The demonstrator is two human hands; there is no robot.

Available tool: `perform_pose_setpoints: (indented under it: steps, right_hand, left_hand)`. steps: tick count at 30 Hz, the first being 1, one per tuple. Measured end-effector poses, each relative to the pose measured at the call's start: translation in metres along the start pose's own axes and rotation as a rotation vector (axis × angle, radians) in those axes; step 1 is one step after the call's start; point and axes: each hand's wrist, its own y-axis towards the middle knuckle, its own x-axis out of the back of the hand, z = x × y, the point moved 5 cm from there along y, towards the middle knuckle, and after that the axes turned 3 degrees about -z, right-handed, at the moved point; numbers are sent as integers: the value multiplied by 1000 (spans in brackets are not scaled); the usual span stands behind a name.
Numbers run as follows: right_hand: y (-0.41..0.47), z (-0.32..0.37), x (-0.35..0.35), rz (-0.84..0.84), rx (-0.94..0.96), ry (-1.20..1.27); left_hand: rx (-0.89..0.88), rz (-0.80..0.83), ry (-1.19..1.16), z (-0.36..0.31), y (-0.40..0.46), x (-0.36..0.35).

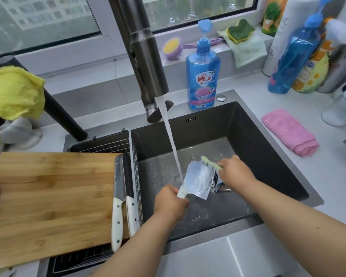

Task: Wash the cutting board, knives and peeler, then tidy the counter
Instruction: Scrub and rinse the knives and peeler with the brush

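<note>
Head view, over the dark rectangular sink (258, 136). My left hand (171, 204) is curled tight round the white handle of a broad steel cleaver (198, 181), forearm reaching in from bottom centre, wrist straight. The blade tilts up and away over the drain, its flat face soapy. My right hand (235, 171) comes in from the right, forearm angled down across the sink rim, fingers pinching a pale green toothbrush-like brush (210, 162) whose head touches the blade's far edge. Water from the dark metal faucet (148, 62) falls just beside the blade's left edge.

The bamboo cutting board (48, 196) lies across the wire drain rack (136, 176) on the sink's left; two white-handled knives (121, 200) rest at its right edge. A blue dish-soap pump bottle (203, 76) stands behind the sink; a folded pink cloth (290, 132) lies on the bench (328, 186) at right.
</note>
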Motion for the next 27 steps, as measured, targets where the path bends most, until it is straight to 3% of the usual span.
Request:
perform_pose_setpoints:
  steps: [6,11,17,22,27]
  right_hand:
    - [-33,29,-18,142,208,125]
    - [-13,16,-6,57,90,55]
    - [-40,37,-19,275,138,236]
    - [-13,23,0,68,102,67]
    - [-11,1,27,-124,44,361]
  left_hand:
    - [-9,-33,8,3,2,4]
    - [-6,-30,20,3,3,8]
    - [-1,-57,-28,6,9,10]
    - [43,27,-74,11,11,6]
    - [286,291,-287,13,4,-8]
